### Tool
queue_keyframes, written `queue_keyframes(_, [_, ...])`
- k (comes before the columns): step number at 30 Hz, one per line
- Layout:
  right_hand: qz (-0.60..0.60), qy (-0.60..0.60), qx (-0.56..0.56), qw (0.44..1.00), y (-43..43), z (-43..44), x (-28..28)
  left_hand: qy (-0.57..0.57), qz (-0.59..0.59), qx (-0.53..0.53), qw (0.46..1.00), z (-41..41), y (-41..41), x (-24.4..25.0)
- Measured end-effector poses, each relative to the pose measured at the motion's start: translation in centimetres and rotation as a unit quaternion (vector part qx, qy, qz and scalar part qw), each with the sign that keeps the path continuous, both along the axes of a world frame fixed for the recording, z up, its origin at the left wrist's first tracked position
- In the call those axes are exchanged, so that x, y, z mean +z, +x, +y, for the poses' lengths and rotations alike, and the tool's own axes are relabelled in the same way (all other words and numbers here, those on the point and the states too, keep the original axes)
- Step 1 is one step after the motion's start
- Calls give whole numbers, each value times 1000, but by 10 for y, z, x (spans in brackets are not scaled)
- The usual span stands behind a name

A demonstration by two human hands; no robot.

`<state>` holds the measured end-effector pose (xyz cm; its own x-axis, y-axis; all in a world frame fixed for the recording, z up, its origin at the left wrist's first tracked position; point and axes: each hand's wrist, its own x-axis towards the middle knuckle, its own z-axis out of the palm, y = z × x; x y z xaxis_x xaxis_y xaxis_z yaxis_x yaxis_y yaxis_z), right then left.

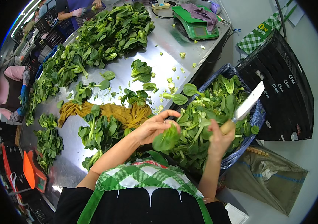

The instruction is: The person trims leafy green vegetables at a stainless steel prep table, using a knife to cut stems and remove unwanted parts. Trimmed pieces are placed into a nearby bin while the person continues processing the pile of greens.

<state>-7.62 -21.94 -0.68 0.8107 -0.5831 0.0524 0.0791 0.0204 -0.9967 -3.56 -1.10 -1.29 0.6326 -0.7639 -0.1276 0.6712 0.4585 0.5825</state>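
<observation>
My left hand (154,126) holds a small head of leafy greens (166,138), blurred, at the left edge of a lined bin. In my right hand (220,137) is a knife (250,102) by its pale wooden handle, with the whitish blade pointing up and right. Beneath both hands the bin, lined with blue plastic (257,120), is full of loose leaves and stems (203,123). On the metal table, a mustard-colored cloth (111,113) lies left of my left hand, beside bunches of bok choy (101,133). A long heap of bok choy (114,30) covers the far side.
A green scale (201,28) with a purple cloth (201,14) stands at the table's far right. Black crates (285,92) are right of the bin, above a drab sack (265,179). An orange scale (34,170) is at lower left. Co-workers (10,92) stand across the table. Cut stem ends (171,84) lie scattered.
</observation>
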Motion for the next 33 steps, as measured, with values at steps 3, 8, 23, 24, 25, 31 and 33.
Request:
queue_keyframes(3, [79, -151, -78, 982, -5, -31, 14, 11, 23, 97, 995, 5, -1, -14])
queue_keyframes(8, [-3, -55, -13, 998, -15, -8, 11, 36, 32, 151, 987, -7, -7, -20])
queue_keyframes(23, [-42, 79, 86, 992, -6, 50, 17, 178, -108, 117, 971, -9, -21, -8])
queue_keyframes(24, [-40, 82, 87, 992, -6, 51, 17, 174, -106, 123, 971, -9, -21, -8])
queue_keyframes(25, [-39, 84, 88, 992, -7, 52, 18, 171, -102, 126, 972, -9, -21, -9])
queue_keyframes(31, [-48, 109, 34, 992, -9, 52, 15, 166, -103, 125, 973, -5, -21, -13])
queue_keyframes(33, [-50, 114, 23, 992, -10, 52, 14, 184, -113, 126, 968, -5, -22, -10])
